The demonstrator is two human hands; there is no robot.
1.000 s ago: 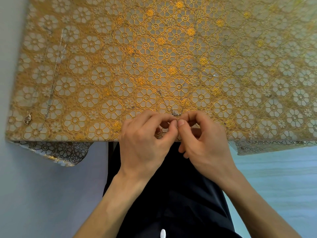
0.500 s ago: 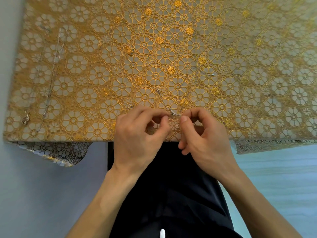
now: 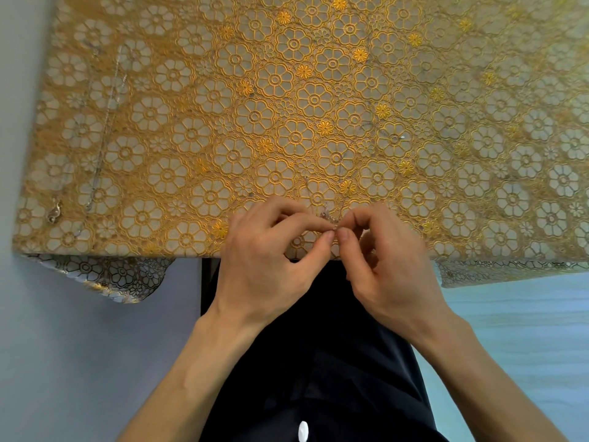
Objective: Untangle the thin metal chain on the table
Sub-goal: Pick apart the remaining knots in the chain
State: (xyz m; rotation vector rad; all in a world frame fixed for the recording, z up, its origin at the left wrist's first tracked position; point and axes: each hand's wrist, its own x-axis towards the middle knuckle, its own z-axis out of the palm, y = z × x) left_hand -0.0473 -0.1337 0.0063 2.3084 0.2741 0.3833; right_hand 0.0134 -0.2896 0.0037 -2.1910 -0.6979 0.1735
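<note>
A thin silver chain lies on the gold floral tablecloth and runs from the middle of the table down to a small knot at the near edge. My left hand pinches the knot between thumb and forefinger. My right hand pinches it from the other side, fingertips almost touching the left ones. The strands are faint against the pattern and partly hidden by my fingers.
A second thin chain lies stretched along the table's left side, with a small clasp or pendant near the front left corner. The cloth hangs over the near edge. My dark-clothed lap is below.
My hands parted slightly half a second ago, then came back together, and thumbs and forefingers again meet on the knot. The chain on the table has hardly shifted.
</note>
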